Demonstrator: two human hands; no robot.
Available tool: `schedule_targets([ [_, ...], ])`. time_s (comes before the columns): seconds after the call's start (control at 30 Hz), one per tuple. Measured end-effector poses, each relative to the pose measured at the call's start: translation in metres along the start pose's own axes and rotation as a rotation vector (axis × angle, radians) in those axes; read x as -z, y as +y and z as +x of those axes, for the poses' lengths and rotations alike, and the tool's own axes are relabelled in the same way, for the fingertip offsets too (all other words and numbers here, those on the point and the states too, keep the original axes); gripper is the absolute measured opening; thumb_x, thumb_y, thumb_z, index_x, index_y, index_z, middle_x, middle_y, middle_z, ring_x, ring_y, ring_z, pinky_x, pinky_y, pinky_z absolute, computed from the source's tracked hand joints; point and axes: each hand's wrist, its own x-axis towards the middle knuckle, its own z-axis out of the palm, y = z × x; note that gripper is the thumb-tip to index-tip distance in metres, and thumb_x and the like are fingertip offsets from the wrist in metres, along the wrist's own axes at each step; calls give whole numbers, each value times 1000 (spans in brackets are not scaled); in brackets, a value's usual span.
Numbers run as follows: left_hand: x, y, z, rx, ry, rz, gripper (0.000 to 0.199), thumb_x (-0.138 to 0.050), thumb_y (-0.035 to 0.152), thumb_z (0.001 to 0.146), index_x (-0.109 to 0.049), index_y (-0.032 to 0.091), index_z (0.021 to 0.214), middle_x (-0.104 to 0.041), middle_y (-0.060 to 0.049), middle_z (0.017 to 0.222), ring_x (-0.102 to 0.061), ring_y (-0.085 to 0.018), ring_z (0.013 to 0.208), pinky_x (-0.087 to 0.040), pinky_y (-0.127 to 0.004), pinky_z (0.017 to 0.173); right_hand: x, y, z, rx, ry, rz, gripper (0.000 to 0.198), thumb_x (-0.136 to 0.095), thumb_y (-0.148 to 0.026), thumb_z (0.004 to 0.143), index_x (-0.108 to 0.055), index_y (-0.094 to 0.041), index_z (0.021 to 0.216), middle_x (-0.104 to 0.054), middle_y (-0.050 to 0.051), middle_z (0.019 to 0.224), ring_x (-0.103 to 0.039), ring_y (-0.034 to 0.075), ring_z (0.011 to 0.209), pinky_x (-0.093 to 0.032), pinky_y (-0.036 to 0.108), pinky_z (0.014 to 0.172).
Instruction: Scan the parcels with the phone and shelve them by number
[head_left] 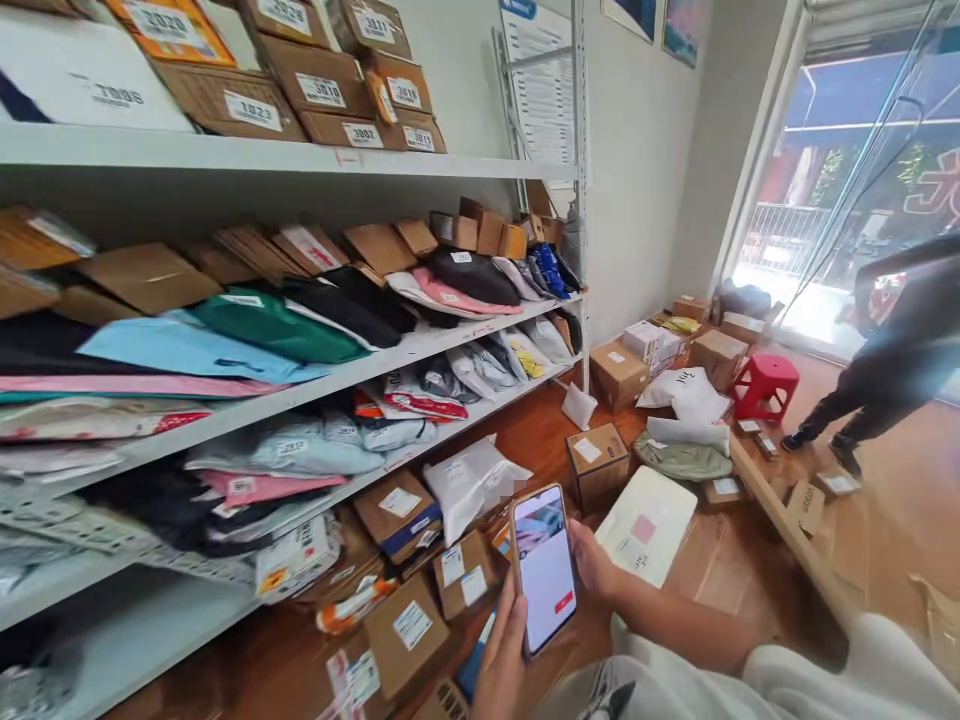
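Observation:
A smartphone (546, 585) with a lit screen is held upright and slightly tilted, low in the middle of the view. My left hand (501, 640) wraps around its left edge, with the thumb along the side. From the other side, my right hand (592, 562) closes at the phone's right edge, its fingers partly hidden. The screen has a camera picture at the top and a red button near the bottom. Beyond the phone lie a grey-white plastic parcel (471, 485) and a brown box (463, 574) with white labels.
A white metal shelf (480, 322) on the left bears numbered boxes and bagged parcels. More parcels lie on the wooden floor, including a flat white package (649, 520). A red stool (765, 388) stands to the right, near a person in dark clothes (892, 340) by the glass front.

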Motion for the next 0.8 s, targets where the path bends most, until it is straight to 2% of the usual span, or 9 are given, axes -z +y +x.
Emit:
schedule_targets([
  [0.1, -15, 6, -4, 57, -24, -143, 70, -77, 44, 79, -52, 32, 143, -45, -2, 155, -47, -34, 137, -62, -38, 89, 9, -3, -6, -7, 50, -1, 54, -67, -69, 64, -69, -19, 83, -75, 8, 82, -68, 32, 95, -52, 48, 90],
  [0.2, -24, 12, -6, 104, -67, -253, 68, -74, 34, 83, -49, 33, 145, -53, -8, 148, -61, -34, 122, -64, -42, 82, 17, -3, -8, -25, 94, -27, 48, -68, -65, 66, -67, -19, 78, -74, 7, 75, -69, 29, 86, -54, 43, 85],
  [0.27, -26, 14, -6, 124, -102, -296, 66, -72, 34, 85, -47, 33, 147, -57, -10, 143, -65, -33, 117, -64, -44, 80, 22, -1, -8, -56, 126, -43, 49, -68, -66, 67, -66, -18, 76, -72, 6, 69, -69, 26, 76, -54, 39, 77],
  [0.4, -26, 15, -7, 98, -166, -330, 67, -72, 34, 86, -46, 32, 148, -59, -11, 142, -64, -32, 118, -64, -44, 83, 26, 4, -7, -54, 203, -138, 50, -69, -68, 70, -63, -18, 73, -68, 3, 62, -64, 20, 62, -48, 30, 60],
  [0.47, -26, 13, -8, 92, -177, -333, 70, -73, 36, 85, -43, 31, 149, -59, -11, 142, -64, -32, 117, -64, -44, 82, 26, 8, -5, -57, 204, -127, 54, -68, -72, 70, -63, -19, 77, -69, 4, 65, -65, 21, 65, -49, 32, 62],
  [0.57, -23, 13, -8, 94, -167, -341, 76, -73, 39, 85, -38, 30, 152, -57, -11, 143, -65, -31, 116, -64, -45, 82, 24, 15, -1, -78, 165, -68, 64, -62, -81, 66, -66, -21, 84, -72, 6, 74, -69, 27, 80, -54, 40, 75],
  [0.67, -20, 15, -10, 81, -143, -340, 76, -72, 38, 86, -37, 30, 153, -56, -10, 145, -65, -30, 114, -64, -44, 82, 21, 21, 2, -91, 119, -87, 66, -61, -83, 65, -67, -21, 89, -73, 7, 80, -69, 29, 89, -54, 43, 82],
  [0.8, -15, 18, -13, 78, -110, -336, 67, -66, 33, 90, -39, 32, 152, -56, -8, 145, -66, -28, 112, -65, -41, 78, 21, 24, -1, -102, 130, -157, 57, -61, -75, 72, -66, -21, 87, -73, 6, 79, -67, 25, 81, -52, 38, 75],
])
